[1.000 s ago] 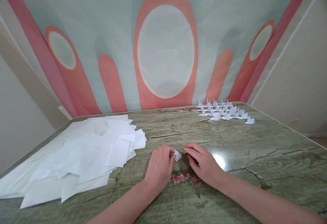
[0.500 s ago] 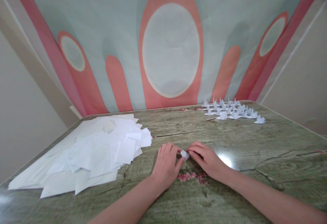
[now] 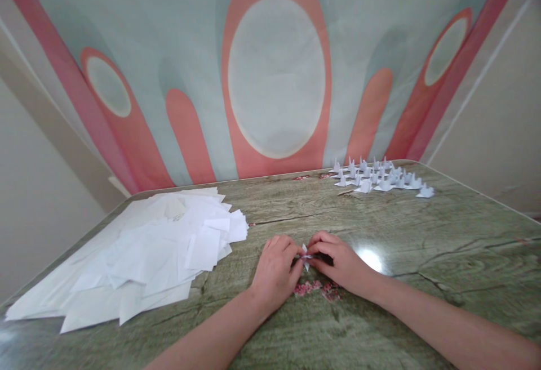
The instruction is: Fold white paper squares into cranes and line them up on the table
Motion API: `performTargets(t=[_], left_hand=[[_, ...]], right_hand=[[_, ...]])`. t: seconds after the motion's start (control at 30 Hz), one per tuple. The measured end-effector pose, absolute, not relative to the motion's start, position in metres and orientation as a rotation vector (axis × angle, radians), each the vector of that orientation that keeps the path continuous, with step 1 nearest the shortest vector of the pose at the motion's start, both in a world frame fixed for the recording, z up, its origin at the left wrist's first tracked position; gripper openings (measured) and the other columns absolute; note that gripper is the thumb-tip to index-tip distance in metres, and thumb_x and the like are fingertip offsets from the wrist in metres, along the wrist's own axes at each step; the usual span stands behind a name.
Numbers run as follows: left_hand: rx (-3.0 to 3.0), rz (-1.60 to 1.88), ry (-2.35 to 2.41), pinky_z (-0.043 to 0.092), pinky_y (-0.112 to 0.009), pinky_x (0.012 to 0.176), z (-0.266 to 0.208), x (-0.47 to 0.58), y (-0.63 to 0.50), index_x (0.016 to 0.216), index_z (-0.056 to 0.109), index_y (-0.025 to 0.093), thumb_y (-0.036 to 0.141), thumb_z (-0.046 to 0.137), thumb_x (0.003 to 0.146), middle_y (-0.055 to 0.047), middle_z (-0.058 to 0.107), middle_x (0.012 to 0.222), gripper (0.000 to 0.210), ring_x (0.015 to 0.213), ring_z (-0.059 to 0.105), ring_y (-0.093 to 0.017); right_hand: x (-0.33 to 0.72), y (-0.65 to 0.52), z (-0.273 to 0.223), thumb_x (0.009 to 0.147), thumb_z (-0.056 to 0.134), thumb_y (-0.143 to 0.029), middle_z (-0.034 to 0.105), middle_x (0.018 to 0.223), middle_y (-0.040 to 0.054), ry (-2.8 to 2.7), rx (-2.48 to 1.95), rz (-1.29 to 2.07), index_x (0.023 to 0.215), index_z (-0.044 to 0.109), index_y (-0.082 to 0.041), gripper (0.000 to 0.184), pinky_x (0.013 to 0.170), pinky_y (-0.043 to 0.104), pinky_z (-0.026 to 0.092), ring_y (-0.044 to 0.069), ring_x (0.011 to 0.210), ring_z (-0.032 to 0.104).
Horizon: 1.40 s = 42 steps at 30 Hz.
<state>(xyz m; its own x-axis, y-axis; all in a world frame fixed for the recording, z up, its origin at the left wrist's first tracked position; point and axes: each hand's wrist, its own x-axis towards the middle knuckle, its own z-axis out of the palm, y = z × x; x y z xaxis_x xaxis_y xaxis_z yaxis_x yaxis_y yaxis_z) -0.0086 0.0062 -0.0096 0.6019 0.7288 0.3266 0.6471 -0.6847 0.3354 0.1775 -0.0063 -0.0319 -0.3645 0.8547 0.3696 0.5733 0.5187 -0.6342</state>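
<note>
Between my two hands, low over the middle of the table, is a small folded white paper crane (image 3: 306,265). My left hand (image 3: 276,266) pinches its left side between thumb and fingers. From the other side, my right hand (image 3: 338,260) pinches its right end with thumb and forefinger. White points of the paper stick out above and below the fingertips. The middle of the crane is partly hidden by my fingers.
A broad, loose pile of white paper sheets and squares (image 3: 139,257) covers the table's left side. Several finished white paper cranes (image 3: 384,183) stand in rows at the back right. The wood-patterned table (image 3: 422,313) meets a printed backdrop (image 3: 279,77) behind.
My right fingers have closed onto the crane's right end. The paper has turned, so its points now stick out up and down between my hands. The camera view has shifted slightly.
</note>
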Motion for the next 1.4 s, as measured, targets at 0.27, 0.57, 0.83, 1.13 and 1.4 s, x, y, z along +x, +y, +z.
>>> performTargets(t=[0.27, 0.57, 0.83, 1.13, 1.4], left_hand=[[2.554, 0.661, 1.189, 0.04, -0.033, 0.078, -0.0128, -0.0073, 0.0104, 0.082, 0.059, 0.019, 0.018, 0.053, 0.081, -0.003, 0.056, 0.085, 0.007, 0.086, 0.05, -0.019], [2.562, 0.562, 1.217, 0.038, -0.031, 0.074, -0.011, -0.0063, 0.0142, 0.076, 0.056, 0.018, 0.019, 0.052, 0.082, -0.003, 0.054, 0.081, 0.007, 0.082, 0.049, -0.019], [2.545, 0.551, 1.231, 0.036, -0.03, 0.074, -0.0129, -0.0103, 0.0136, 0.077, 0.057, 0.018, 0.022, 0.052, 0.082, -0.003, 0.054, 0.081, 0.008, 0.082, 0.048, -0.019], [2.515, 0.601, 1.199, 0.035, -0.03, 0.075, -0.017, -0.0107, 0.0126, 0.079, 0.058, 0.019, 0.024, 0.055, 0.082, -0.003, 0.056, 0.083, 0.006, 0.084, 0.049, -0.019], [2.507, 0.613, 1.209, 0.036, -0.03, 0.075, -0.0177, -0.0113, 0.0139, 0.079, 0.06, 0.019, 0.023, 0.054, 0.082, -0.003, 0.056, 0.083, 0.008, 0.084, 0.05, -0.019]], right_hand=[[0.1749, -0.004, -0.0286, 0.081, 0.058, -0.023, 0.058, 0.083, 0.0023, -2.077, -1.246, 0.531, 0.081, 0.063, -0.019, 0.007, 0.074, 0.03, 0.042, 0.016, 0.079, 0.054], [0.1735, -0.0025, -0.03, 0.079, 0.059, -0.022, 0.056, 0.079, 0.001, -2.084, -1.288, 0.516, 0.075, 0.059, -0.018, 0.006, 0.071, 0.029, 0.04, 0.015, 0.076, 0.052], [0.1732, -0.0049, -0.0254, 0.079, 0.058, -0.018, 0.056, 0.081, 0.0016, -2.096, -1.278, 0.529, 0.075, 0.056, -0.019, 0.005, 0.071, 0.029, 0.039, 0.016, 0.078, 0.051], [0.1736, -0.0053, -0.0263, 0.08, 0.056, -0.015, 0.055, 0.08, 0.0016, -2.089, -1.251, 0.534, 0.073, 0.057, -0.019, 0.007, 0.071, 0.029, 0.039, 0.016, 0.077, 0.051], [0.1733, -0.0072, -0.0236, 0.08, 0.057, -0.017, 0.055, 0.085, 0.0027, -1.993, -1.139, 0.586, 0.087, 0.059, -0.019, 0.008, 0.073, 0.028, 0.04, 0.015, 0.081, 0.052]])
